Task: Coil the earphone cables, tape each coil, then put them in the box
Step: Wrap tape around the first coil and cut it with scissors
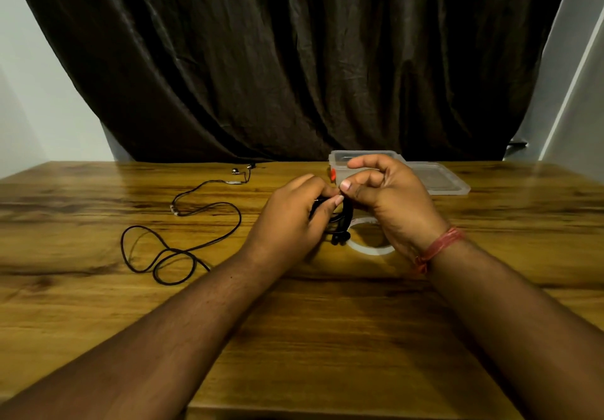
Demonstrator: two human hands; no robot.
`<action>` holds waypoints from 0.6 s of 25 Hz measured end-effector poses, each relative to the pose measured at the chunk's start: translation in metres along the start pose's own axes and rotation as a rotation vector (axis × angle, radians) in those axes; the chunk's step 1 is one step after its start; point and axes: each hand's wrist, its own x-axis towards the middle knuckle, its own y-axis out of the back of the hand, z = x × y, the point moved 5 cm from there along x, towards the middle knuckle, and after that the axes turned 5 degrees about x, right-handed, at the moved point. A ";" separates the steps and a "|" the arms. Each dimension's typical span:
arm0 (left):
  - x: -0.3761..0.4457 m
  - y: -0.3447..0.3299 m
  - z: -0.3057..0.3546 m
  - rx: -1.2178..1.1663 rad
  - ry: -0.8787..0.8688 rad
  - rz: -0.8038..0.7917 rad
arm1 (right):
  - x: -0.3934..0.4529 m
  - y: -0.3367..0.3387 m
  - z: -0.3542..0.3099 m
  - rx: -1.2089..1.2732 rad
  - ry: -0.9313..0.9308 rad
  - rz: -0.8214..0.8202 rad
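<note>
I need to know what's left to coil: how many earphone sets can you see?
2. One black earphone cable lies uncoiled on the wooden table, left of the hands. One black coiled bundle is held between both hands. Any inside the clear plastic box would be hidden.

Table (327, 338): warm honey-brown wood with darker brown grain streaks and knots, glossy highlights along the far edge. Curtain (294, 60): very dark brown, faintly sheened in its folds. Walls (32, 92): pale grey-white on either side. Loose earphone cable (183, 223): black, with small silver-white fittings and silvery earbuds. Coiled earphone cable (340, 220): black. Tape roll (369, 249): translucent whitish ring. Box (340, 161): clear, colourless plastic with an orange-red clasp; lid (438, 179): the same frosted clear plastic. Wrist thread (439, 246): red, in several wound strands.
</note>
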 end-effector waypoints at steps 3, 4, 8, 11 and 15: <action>-0.001 -0.001 -0.003 -0.057 0.097 0.009 | -0.002 -0.002 -0.006 -0.108 0.104 0.010; -0.002 -0.003 -0.005 -0.093 0.163 -0.008 | -0.003 -0.004 -0.008 -0.167 0.140 0.009; -0.004 -0.011 -0.011 -0.257 0.370 -0.067 | -0.007 -0.010 -0.009 -0.443 0.289 0.016; -0.006 -0.012 -0.013 -0.343 0.439 -0.084 | -0.009 -0.014 -0.010 -0.570 0.369 -0.017; -0.006 -0.014 -0.015 -0.408 0.482 -0.098 | -0.009 -0.016 -0.009 -0.624 0.383 -0.015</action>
